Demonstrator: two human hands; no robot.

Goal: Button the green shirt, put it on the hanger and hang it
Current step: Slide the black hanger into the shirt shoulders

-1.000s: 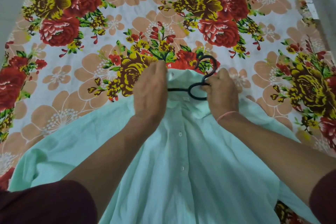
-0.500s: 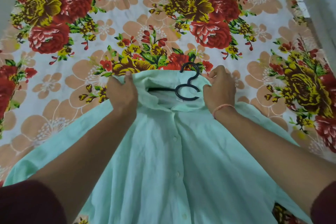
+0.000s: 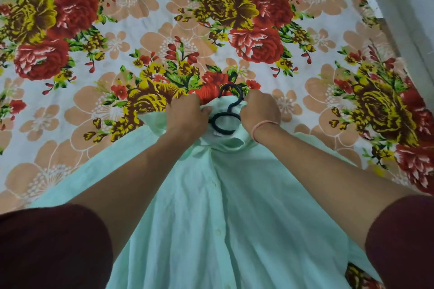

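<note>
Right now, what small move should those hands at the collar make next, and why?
Probably lift by the black plastic hanger hook: the pale green button-up shirt looks buttoned, and the left hand and right hand pinch its collar around the hanger's neck.

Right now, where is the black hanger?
In the head view, the black hanger sits at the collar of the green shirt, between the left hand and right hand, its hook poking onto the flowery bedsheet.

One shirt (image 3: pixel 234 206), one hanger (image 3: pixel 225 119), two hands (image 3: pixel 186 115).
</note>
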